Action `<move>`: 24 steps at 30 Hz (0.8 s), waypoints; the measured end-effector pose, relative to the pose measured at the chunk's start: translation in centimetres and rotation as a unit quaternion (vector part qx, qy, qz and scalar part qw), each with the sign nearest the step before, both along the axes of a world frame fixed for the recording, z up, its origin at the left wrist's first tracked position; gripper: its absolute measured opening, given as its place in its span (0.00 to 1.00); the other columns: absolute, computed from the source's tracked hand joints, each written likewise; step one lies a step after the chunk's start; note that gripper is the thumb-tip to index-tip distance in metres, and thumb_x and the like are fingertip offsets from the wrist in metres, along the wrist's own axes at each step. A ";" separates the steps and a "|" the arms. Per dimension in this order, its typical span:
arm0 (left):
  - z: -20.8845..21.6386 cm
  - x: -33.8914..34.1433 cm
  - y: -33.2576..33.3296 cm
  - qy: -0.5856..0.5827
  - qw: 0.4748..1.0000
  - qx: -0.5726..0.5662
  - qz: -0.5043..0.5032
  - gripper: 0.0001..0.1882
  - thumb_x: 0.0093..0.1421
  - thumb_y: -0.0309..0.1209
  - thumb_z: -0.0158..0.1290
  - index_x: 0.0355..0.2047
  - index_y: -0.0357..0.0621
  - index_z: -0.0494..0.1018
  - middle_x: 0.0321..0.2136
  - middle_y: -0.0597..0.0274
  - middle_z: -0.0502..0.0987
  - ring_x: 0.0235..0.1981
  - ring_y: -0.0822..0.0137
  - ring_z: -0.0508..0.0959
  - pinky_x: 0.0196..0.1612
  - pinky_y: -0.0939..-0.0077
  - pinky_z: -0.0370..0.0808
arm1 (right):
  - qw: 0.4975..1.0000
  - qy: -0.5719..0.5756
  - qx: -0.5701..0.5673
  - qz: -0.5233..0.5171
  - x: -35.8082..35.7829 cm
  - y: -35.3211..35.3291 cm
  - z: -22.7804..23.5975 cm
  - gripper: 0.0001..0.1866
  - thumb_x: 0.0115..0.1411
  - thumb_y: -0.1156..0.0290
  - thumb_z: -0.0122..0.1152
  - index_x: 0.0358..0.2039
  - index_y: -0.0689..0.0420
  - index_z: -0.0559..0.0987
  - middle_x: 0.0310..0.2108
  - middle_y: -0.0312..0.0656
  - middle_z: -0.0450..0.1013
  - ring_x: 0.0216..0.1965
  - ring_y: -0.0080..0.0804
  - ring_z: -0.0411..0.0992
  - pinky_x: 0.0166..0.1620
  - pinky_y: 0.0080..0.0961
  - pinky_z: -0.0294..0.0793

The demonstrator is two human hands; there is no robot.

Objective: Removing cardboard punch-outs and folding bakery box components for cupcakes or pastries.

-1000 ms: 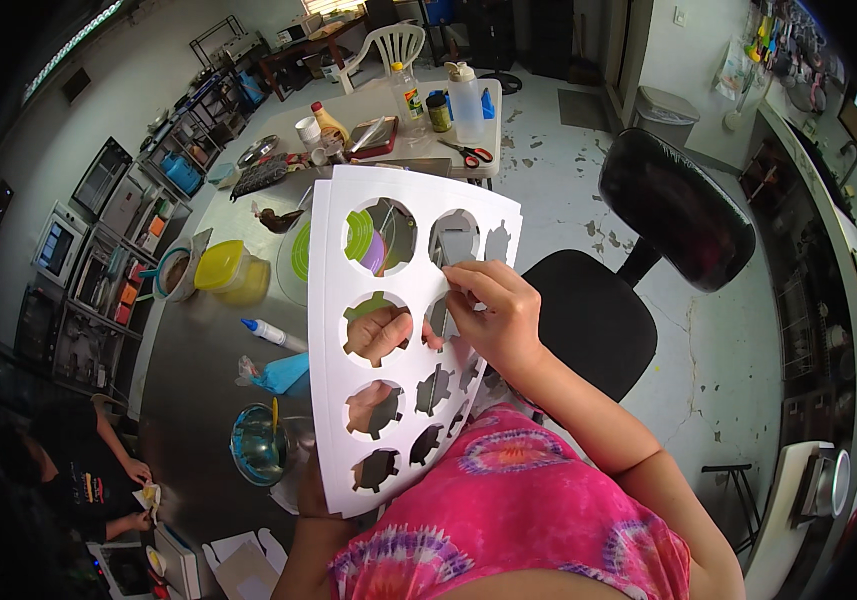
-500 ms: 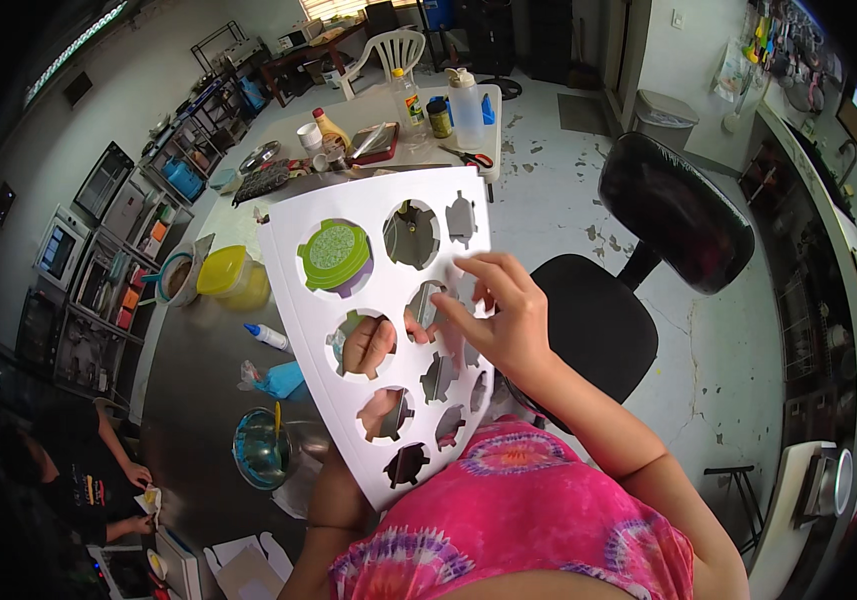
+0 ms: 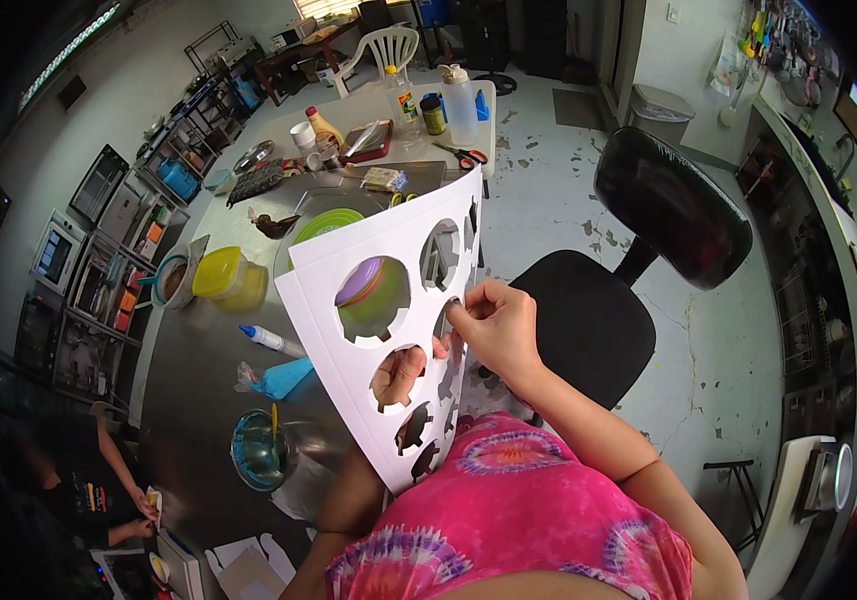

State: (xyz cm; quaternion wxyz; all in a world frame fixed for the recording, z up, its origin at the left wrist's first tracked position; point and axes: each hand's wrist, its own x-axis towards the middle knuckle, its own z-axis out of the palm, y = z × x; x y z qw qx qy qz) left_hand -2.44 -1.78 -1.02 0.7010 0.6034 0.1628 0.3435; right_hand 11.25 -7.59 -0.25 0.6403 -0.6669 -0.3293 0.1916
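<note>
Well, Right Hand (image 3: 498, 325) Pinched While Left Hand (image 3: 406, 375) Tucked Behind

And up it stood, the white sheet (image 3: 420, 318), tilted above the edge of the steel table (image 3: 198, 395), its lower end down by the pink top (image 3: 528, 470)! Right thumb and forefinger were nipped together at the rim of a cut-out, closed on the card by the look of it, presumably because that narrow rim gave an easy hold. Round the back, curled left fingers showed through a hole; they seemed to brace the sheet, though how tightly I couldn't tell. Off to the left, the blue-filled bag (image 3: 283, 378) and the mixing bowl (image 3: 248, 475) rested apart from it, likely for elbow room. Labels, then! A colourful one wrapped the yellow-capped bottle (image 3: 406, 105), and print marked the co-worker's dark shirt (image 3: 68, 490), all too small to read. The sheet's near face looked plain.
</note>
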 end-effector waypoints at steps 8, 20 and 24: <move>-1.2 -0.4 -0.1 -0.083 0.995 -0.046 0.016 0.13 0.61 0.33 0.45 0.40 0.35 0.67 0.26 0.57 0.69 0.33 0.68 0.69 0.54 0.58 0.65 | 0.997 -0.009 -0.057 0.049 -0.1 -0.8 1.3 0.09 0.47 0.74 0.65 0.26 0.67 0.77 0.18 0.40 0.74 0.18 0.17 0.71 0.25 0.13 0.71; -1.5 -0.6 0.5 -0.116 0.991 -0.073 0.009 0.13 0.62 0.35 0.41 0.33 0.35 0.66 0.26 0.59 0.67 0.30 0.68 0.68 0.39 0.72 0.65 | 0.850 -0.509 0.114 0.071 0.3 -2.1 -1.8 0.19 0.33 0.70 0.68 0.31 0.53 0.75 0.36 0.36 0.69 0.29 0.27 0.68 0.26 0.21 0.72; -1.4 -0.6 0.5 -0.128 0.990 -0.057 -0.009 0.13 0.62 0.35 0.41 0.33 0.34 0.67 0.27 0.58 0.68 0.30 0.68 0.69 0.40 0.71 0.66 | 0.828 -0.537 0.126 0.100 0.7 -1.7 -1.5 0.17 0.29 0.72 0.66 0.25 0.53 0.74 0.32 0.33 0.67 0.27 0.26 0.66 0.25 0.21 0.71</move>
